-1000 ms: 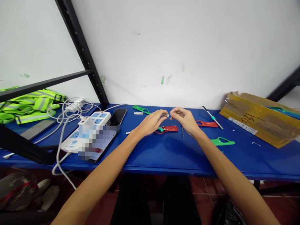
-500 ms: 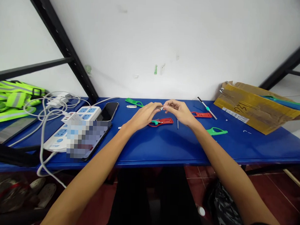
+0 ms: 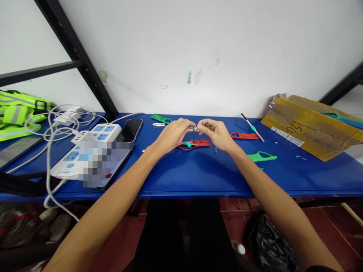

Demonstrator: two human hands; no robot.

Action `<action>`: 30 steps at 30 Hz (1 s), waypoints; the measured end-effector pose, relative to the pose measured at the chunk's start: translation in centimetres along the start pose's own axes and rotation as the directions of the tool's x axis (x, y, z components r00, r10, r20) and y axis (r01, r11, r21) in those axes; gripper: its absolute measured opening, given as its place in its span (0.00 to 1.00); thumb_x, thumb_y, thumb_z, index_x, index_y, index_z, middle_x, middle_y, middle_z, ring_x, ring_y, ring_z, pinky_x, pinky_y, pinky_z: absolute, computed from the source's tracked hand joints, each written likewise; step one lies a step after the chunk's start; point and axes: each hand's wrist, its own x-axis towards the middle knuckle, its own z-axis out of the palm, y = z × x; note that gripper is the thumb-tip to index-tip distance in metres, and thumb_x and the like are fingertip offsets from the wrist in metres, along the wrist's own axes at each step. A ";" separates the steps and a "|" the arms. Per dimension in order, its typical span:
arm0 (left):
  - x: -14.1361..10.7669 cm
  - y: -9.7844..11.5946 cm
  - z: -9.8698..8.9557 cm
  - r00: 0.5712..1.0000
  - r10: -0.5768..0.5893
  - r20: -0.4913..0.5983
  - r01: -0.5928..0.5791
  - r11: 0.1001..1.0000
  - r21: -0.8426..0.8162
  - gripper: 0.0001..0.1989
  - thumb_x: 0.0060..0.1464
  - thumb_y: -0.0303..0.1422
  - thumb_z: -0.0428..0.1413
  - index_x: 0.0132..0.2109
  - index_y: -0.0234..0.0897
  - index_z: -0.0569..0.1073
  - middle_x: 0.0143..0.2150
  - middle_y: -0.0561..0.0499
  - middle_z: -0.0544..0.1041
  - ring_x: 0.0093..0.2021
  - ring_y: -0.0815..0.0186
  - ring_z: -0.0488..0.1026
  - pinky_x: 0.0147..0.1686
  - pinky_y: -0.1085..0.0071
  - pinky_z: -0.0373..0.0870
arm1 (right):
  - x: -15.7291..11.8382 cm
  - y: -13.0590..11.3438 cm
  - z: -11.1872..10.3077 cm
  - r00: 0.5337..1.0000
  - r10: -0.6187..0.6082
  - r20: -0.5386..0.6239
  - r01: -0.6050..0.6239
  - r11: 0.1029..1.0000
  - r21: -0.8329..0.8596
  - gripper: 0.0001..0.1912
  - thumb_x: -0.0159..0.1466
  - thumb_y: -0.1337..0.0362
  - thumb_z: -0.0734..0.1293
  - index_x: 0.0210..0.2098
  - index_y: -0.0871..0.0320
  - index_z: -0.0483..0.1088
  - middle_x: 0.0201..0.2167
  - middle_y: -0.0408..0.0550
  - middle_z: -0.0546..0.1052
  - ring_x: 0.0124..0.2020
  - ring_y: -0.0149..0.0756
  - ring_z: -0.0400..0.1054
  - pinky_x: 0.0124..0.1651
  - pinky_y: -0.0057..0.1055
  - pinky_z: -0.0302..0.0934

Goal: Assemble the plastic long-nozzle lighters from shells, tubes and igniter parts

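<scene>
Small part (image 3: 195,129) is mostly hidden between left hand (image 3: 175,135) and right hand (image 3: 215,134).

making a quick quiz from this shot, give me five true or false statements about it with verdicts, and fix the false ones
1. A small piece shows between the left hand and the right hand. True.
2. The cardboard box is at the left end of the table. False: the cardboard box is at the right end.
3. The power strip lies left of the left hand. True.
4. The left hand holds the white stick. False: the white stick lies on the table, right of the right hand.
5. The black bag is on the table. False: the black bag is below table level.
</scene>
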 end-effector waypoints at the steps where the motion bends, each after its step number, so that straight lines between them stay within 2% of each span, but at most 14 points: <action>1: 0.0 0.0 0.0 1.000 -0.008 -0.001 0.008 1.000 -0.001 0.11 0.78 0.34 0.50 0.56 0.40 0.76 0.50 0.45 0.83 0.48 0.58 0.78 0.49 0.60 0.74 | 0.0 0.1 0.1 1.000 0.000 -0.002 0.000 1.000 0.009 0.16 0.68 0.47 0.75 0.37 0.53 0.77 0.36 0.46 0.79 0.38 0.37 0.73 0.48 0.39 0.70; 7: 0.0 0.1 0.0 1.000 0.009 0.001 -0.009 1.000 -0.009 0.12 0.79 0.35 0.49 0.55 0.40 0.76 0.49 0.44 0.83 0.47 0.58 0.79 0.49 0.60 0.76 | 0.1 -0.1 0.1 1.000 0.027 0.001 -0.027 0.998 0.054 0.23 0.65 0.40 0.77 0.35 0.54 0.77 0.34 0.45 0.78 0.37 0.39 0.72 0.47 0.39 0.70; 11: 0.1 0.0 0.0 1.000 0.023 -0.005 -0.023 0.999 0.027 0.12 0.79 0.35 0.47 0.55 0.39 0.76 0.50 0.44 0.83 0.49 0.57 0.78 0.50 0.59 0.76 | 0.1 0.0 0.0 0.999 0.031 0.017 -0.032 0.999 0.043 0.23 0.65 0.40 0.77 0.36 0.54 0.77 0.35 0.46 0.80 0.38 0.40 0.74 0.49 0.40 0.71; 15: 0.0 -0.1 0.0 0.999 0.038 0.027 -0.038 0.999 -0.009 0.12 0.79 0.36 0.47 0.55 0.40 0.75 0.50 0.44 0.82 0.49 0.57 0.78 0.51 0.58 0.76 | 0.0 0.3 -0.1 0.999 0.046 0.020 -0.046 0.999 0.022 0.23 0.65 0.39 0.77 0.37 0.53 0.78 0.36 0.47 0.81 0.38 0.41 0.76 0.50 0.42 0.73; 19: 0.2 0.1 -0.5 0.999 0.023 0.039 -0.020 0.998 -0.059 0.12 0.79 0.35 0.48 0.59 0.43 0.75 0.54 0.45 0.83 0.51 0.57 0.78 0.54 0.57 0.76 | 0.1 -0.1 -0.4 0.999 0.039 0.026 -0.041 0.996 0.081 0.24 0.65 0.41 0.78 0.45 0.53 0.76 0.37 0.47 0.83 0.38 0.39 0.77 0.51 0.41 0.74; 23: 0.4 0.6 -1.0 0.998 0.013 0.053 -0.008 0.997 -0.082 0.13 0.79 0.36 0.49 0.61 0.43 0.75 0.56 0.44 0.82 0.54 0.56 0.79 0.58 0.55 0.75 | 0.2 -0.6 -1.4 0.999 0.047 -0.010 -0.045 0.993 0.108 0.27 0.70 0.38 0.73 0.56 0.51 0.73 0.36 0.45 0.83 0.32 0.35 0.76 0.43 0.38 0.74; 25: 0.4 0.9 -1.0 1.000 0.009 0.007 -0.008 0.993 -0.121 0.13 0.79 0.37 0.51 0.61 0.45 0.76 0.58 0.44 0.80 0.58 0.56 0.77 0.61 0.53 0.74 | 0.2 -0.4 -1.8 0.998 0.047 -0.040 -0.044 0.996 0.074 0.28 0.71 0.37 0.71 0.58 0.50 0.73 0.38 0.46 0.83 0.32 0.35 0.76 0.38 0.36 0.73; 27: 0.4 1.2 -0.7 0.997 -0.017 -0.081 0.004 0.986 -0.165 0.13 0.78 0.38 0.52 0.60 0.47 0.78 0.61 0.44 0.77 0.62 0.56 0.74 0.66 0.51 0.72 | 0.2 0.0 -1.8 0.999 0.028 -0.031 -0.027 0.999 0.019 0.29 0.69 0.37 0.74 0.57 0.50 0.76 0.43 0.48 0.84 0.38 0.37 0.77 0.38 0.34 0.73; 30: 0.5 1.8 0.2 0.980 -0.107 -0.169 0.065 0.969 -0.238 0.14 0.77 0.41 0.53 0.58 0.50 0.81 0.68 0.45 0.71 0.67 0.54 0.69 0.70 0.47 0.69 | 0.1 0.4 -1.0 0.996 0.013 0.087 -0.014 1.000 0.008 0.28 0.69 0.35 0.72 0.51 0.52 0.81 0.50 0.50 0.84 0.48 0.41 0.78 0.49 0.39 0.77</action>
